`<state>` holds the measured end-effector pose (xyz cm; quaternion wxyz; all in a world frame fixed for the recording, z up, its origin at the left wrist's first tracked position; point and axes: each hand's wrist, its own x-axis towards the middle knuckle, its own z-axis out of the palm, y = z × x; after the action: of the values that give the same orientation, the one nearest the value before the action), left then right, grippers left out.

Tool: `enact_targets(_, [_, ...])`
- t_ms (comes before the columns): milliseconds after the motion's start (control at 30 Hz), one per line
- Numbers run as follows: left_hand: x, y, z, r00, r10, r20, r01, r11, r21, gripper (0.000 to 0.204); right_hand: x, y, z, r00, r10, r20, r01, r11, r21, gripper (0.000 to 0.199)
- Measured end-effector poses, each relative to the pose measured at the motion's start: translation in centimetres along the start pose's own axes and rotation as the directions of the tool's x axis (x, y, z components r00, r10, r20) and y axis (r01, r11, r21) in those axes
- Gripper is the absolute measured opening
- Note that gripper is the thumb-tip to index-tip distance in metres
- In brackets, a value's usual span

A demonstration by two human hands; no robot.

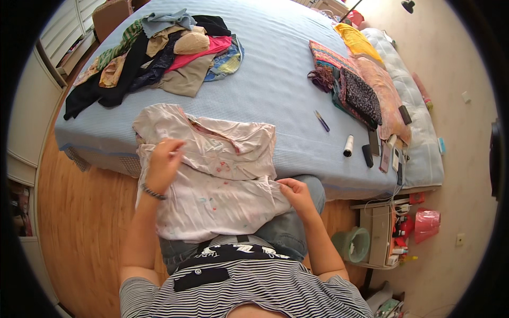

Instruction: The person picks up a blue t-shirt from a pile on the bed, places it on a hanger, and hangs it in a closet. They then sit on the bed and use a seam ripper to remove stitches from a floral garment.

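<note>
Two hands on one pale pink garment [212, 175], which lies half on the near edge of the bed [281, 79] and half over the person's lap. Fabric is thin, crumpled, off-white to pink, with small red and bluish marks scattered on it; pink trim shows along a neckline near the top. Upper part is folded back over the lower part. Left hand [163, 164], with a beaded bracelet at the wrist, is closed on the garment's left edge, fingers curled into the cloth. Right hand [296, 192] pinches the right edge, fingers bent around a bunched hem. Heap of mixed clothes [159, 53] sits at the far left of the bed, well apart; folded patterned cloths [355, 90] lie at right.
</note>
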<state>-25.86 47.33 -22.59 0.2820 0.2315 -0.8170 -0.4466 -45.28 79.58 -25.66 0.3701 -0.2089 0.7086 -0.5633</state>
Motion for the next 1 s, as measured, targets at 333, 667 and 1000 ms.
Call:
enact_targets(333, [7.9,-0.2,15.0,0.981,0.047,0.187,-0.063,0.995,0.081,0.020,-3.2,-9.0,-5.6,0.983,-0.126,-0.136,0.071,0.933,-0.354,0.016])
enact_targets(667, [11.0,-1.5,18.4,0.950,-0.174,0.259,0.242,0.936,-0.257,0.012,7.6,-1.8,-14.3,0.840,-0.373,-0.394,-0.271,0.340,-0.900,0.031])
enact_targets(1000, [10.1,-2.2,16.0,0.850,-0.333,0.409,0.527,0.580,-0.622,0.013,21.7,1.1,-18.1,0.687,-0.667,-0.290,-0.245,0.163,-0.956,0.016])
